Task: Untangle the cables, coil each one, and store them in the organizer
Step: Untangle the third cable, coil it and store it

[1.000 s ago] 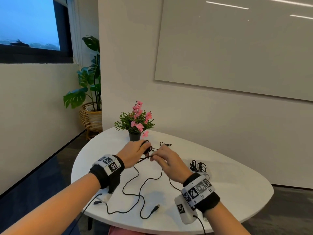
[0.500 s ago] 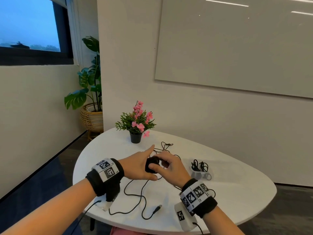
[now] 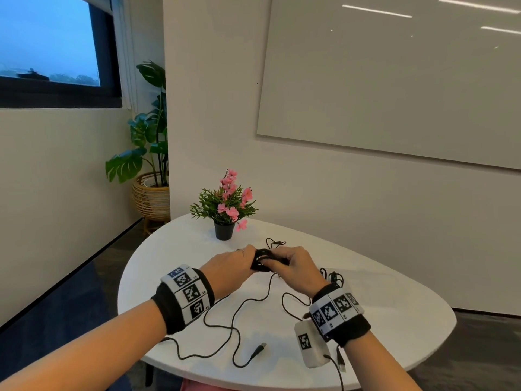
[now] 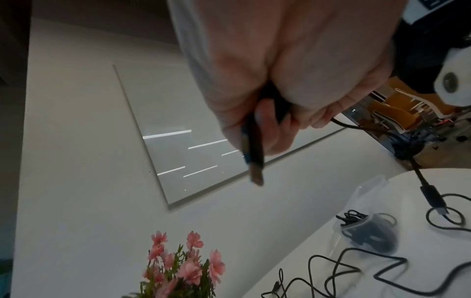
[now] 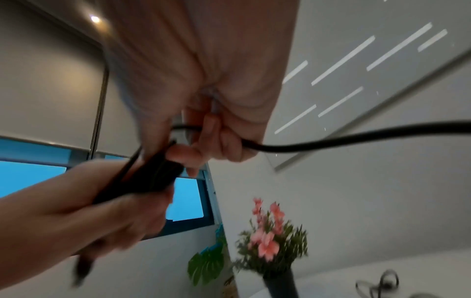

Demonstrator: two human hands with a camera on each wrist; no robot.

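**Winding the black cable, with the tail running loose**

We are holding a small black coil between both hands, above the white table. Our left hand is curling its fingers round the bundle, with a plug end poking out past them in the left wrist view. Our right hand is pinching the cable's free run and feeding it toward the coil.

The unwound tail is lying in loops on the table, ending in a connector near the front edge. As we are pulling in more length, that tail could snag on its own crossings and knot, or the connector could whip off the edge. A loosened left grip would let the turns spring apart. The organizer, a clear container already holding a coiled cable, is sitting to our right, just beside the working area.

Compared with half a second ago, our left index finger is no longer pointing out, and the tail is lying in fewer loops.
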